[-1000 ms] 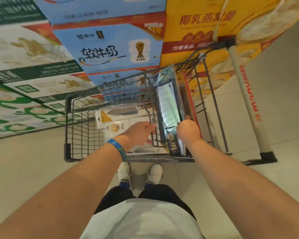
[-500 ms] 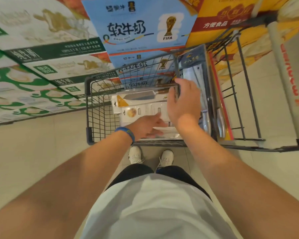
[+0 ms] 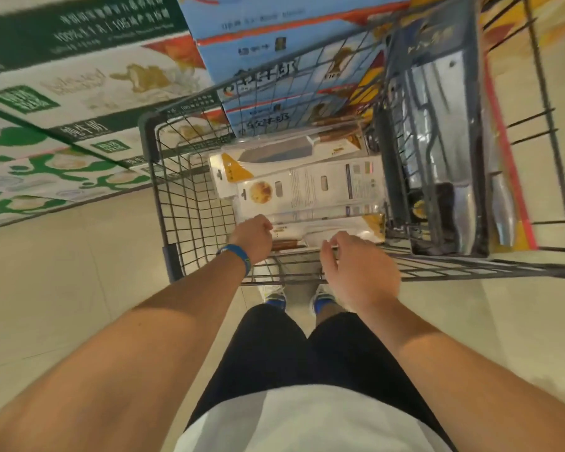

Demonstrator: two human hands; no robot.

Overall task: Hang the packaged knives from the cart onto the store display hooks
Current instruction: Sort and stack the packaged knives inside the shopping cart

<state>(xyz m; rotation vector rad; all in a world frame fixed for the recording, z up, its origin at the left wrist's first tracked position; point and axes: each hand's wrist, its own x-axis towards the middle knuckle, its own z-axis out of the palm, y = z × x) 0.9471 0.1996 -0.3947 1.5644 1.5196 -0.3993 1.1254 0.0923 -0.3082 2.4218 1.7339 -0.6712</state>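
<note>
Several white packaged knives lie flat in the wire cart. Dark packaged knives stand upright in the cart's right section. My left hand, with a blue wristband, has its fingers curled round the left end of the nearest white package. My right hand is over the cart's near rim, fingers loosely bent, fingertips at that package's near edge. No display hooks are in view.
Stacked cartons of milk and blue boxes stand close behind and left of the cart. Beige tiled floor surrounds it. My legs and shoes are right behind the cart's near rim.
My right hand left the upright dark package and came back to the near white package. My left hand shifted left to that package's end. The view tilted down and closer to the cart.
</note>
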